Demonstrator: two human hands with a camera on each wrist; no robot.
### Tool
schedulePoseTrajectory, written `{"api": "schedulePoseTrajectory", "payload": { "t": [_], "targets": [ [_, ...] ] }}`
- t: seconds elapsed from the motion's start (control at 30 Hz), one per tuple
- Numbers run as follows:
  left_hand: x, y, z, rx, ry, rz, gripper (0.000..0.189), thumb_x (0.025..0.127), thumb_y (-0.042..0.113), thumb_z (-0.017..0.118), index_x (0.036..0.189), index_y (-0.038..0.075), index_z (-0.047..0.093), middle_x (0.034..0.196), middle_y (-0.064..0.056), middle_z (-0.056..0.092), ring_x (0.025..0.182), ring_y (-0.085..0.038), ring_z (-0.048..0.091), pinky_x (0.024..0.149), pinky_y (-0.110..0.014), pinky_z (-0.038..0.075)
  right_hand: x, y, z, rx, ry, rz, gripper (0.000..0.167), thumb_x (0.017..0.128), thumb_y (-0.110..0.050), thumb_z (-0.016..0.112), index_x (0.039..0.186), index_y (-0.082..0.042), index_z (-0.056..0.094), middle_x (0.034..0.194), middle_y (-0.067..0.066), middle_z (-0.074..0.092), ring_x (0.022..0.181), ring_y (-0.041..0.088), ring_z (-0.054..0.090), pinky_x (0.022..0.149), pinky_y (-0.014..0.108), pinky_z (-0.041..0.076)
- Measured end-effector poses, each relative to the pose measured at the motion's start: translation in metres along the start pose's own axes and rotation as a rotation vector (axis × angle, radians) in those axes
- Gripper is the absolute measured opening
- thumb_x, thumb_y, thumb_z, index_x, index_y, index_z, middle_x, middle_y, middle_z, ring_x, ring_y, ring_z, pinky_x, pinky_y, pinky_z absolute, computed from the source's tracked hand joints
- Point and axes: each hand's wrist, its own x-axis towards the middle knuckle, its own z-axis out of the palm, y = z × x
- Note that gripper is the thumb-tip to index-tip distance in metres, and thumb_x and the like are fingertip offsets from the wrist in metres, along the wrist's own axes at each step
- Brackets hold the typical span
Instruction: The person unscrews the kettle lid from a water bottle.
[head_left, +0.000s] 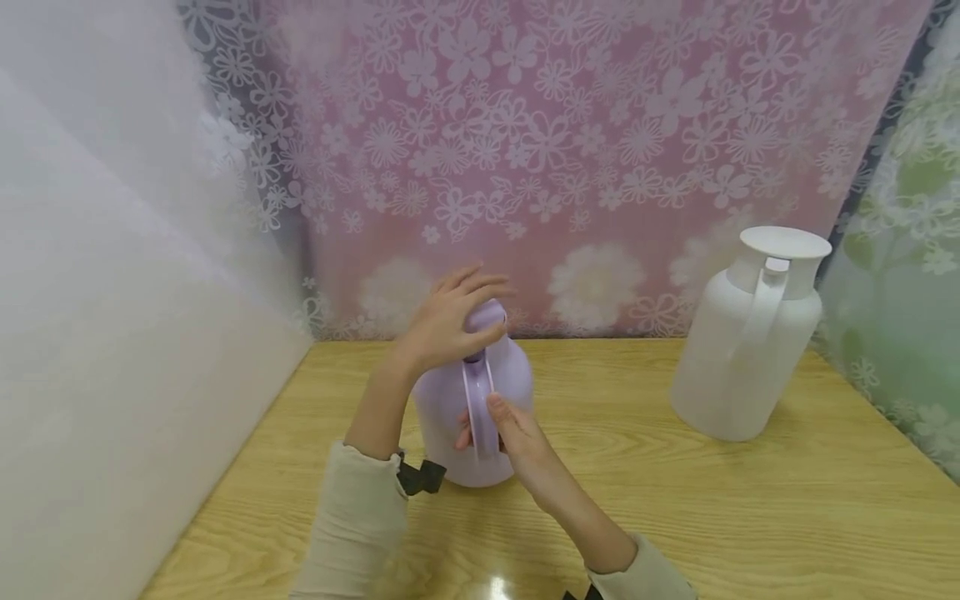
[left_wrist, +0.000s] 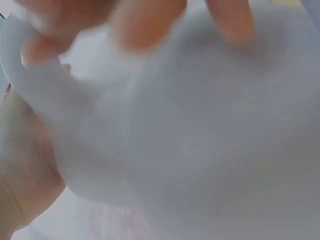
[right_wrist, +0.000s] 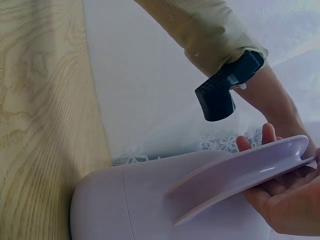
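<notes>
A pale purple thermos jug (head_left: 438, 408) stands upright on the table, its handle facing me. My left hand (head_left: 450, 321) is over the purple lid (head_left: 487, 314), fingers spread and mostly straight, thumb across the lid's near side. In the left wrist view its blurred fingers (left_wrist: 145, 30) hang at the top, over the pale surface of the jug. My right hand (head_left: 525, 446) holds the jug's handle (head_left: 480, 400), thumb on the right side and fingertips showing on the left. The right wrist view shows the handle (right_wrist: 240, 172) up close with the right hand round its upper part.
A white jug (head_left: 738, 367) with a flared top and its own handle stands at the right of the wood-grain table (head_left: 615, 500). A pale wall (head_left: 135, 333) borders the left side. Behind the table hangs a pink flowered curtain (head_left: 525, 167).
</notes>
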Motion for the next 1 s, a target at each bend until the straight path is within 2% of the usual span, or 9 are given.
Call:
{"api": "schedulePoseTrajectory", "payload": {
  "t": [0.07, 0.1, 0.27, 0.37, 0.57, 0.8, 1.0],
  "targets": [
    [-0.002, -0.007, 0.0, -0.053, -0.002, 0.051, 0.042, 0.085, 0.033, 0.056, 0.125, 0.019, 0.057, 0.134, 0.002, 0.047, 0.132, -0.02, 0.025, 0.105, -0.045, 0.018, 0.0, 0.0, 0.001, 0.004, -0.004, -0.003, 0.058, 0.102, -0.038, 0.019, 0.108, 0.008, 0.054, 0.087, 0.015, 0.063, 0.089, 0.027, 0.058, 0.082, 0.04, 0.043],
    [-0.003, -0.01, 0.0, -0.077, -0.009, 0.055, 0.042, 0.084, 0.033, 0.056, 0.123, 0.019, 0.059, 0.132, 0.003, 0.049, 0.13, -0.019, 0.028, 0.104, -0.044, 0.021, 0.0, 0.0, 0.001, 0.003, -0.003, -0.003, 0.058, 0.102, -0.038, 0.019, 0.108, 0.008, 0.054, 0.086, 0.015, 0.063, 0.089, 0.027, 0.059, 0.082, 0.04, 0.043],
    [-0.005, -0.016, 0.006, -0.112, -0.022, 0.022, 0.041, 0.082, 0.034, 0.052, 0.119, 0.021, 0.062, 0.127, 0.008, 0.052, 0.125, -0.014, 0.036, 0.095, -0.042, 0.034, 0.0, 0.001, 0.001, 0.002, -0.002, -0.005, 0.058, 0.102, -0.038, 0.019, 0.108, 0.008, 0.054, 0.086, 0.015, 0.063, 0.088, 0.027, 0.059, 0.082, 0.04, 0.044],
    [-0.007, -0.015, 0.007, -0.095, -0.005, -0.016, 0.04, 0.083, 0.035, 0.051, 0.119, 0.023, 0.062, 0.128, 0.008, 0.052, 0.126, -0.013, 0.035, 0.096, -0.043, 0.033, 0.0, 0.001, 0.002, 0.004, -0.002, -0.001, 0.058, 0.102, -0.038, 0.019, 0.108, 0.008, 0.054, 0.086, 0.015, 0.063, 0.088, 0.027, 0.059, 0.082, 0.04, 0.044],
    [-0.007, -0.002, 0.005, 0.005, -0.05, -0.122, 0.04, 0.089, 0.039, 0.049, 0.127, 0.025, 0.054, 0.135, 0.003, 0.045, 0.129, -0.019, 0.031, 0.099, -0.049, 0.026, 0.001, 0.0, 0.001, 0.002, 0.01, 0.003, 0.058, 0.102, -0.039, 0.02, 0.107, 0.007, 0.055, 0.085, 0.015, 0.063, 0.086, 0.026, 0.059, 0.08, 0.039, 0.044],
    [-0.002, 0.014, 0.004, 0.083, -0.118, -0.255, 0.046, 0.095, 0.042, 0.042, 0.136, 0.021, 0.045, 0.139, 0.0, 0.039, 0.132, -0.024, 0.022, 0.1, -0.051, 0.021, 0.001, 0.001, 0.0, 0.015, 0.005, -0.012, 0.057, 0.102, -0.037, 0.02, 0.108, 0.009, 0.054, 0.084, 0.016, 0.063, 0.086, 0.026, 0.059, 0.081, 0.04, 0.044],
    [0.006, 0.03, 0.006, 0.182, -0.175, -0.415, 0.049, 0.096, 0.046, 0.037, 0.139, 0.021, 0.04, 0.14, -0.001, 0.037, 0.131, -0.028, 0.021, 0.098, -0.055, 0.02, 0.001, 0.002, 0.0, 0.013, 0.018, -0.003, 0.056, 0.102, -0.037, 0.021, 0.107, 0.008, 0.054, 0.083, 0.014, 0.062, 0.085, 0.025, 0.059, 0.08, 0.04, 0.045]
  ]
}}
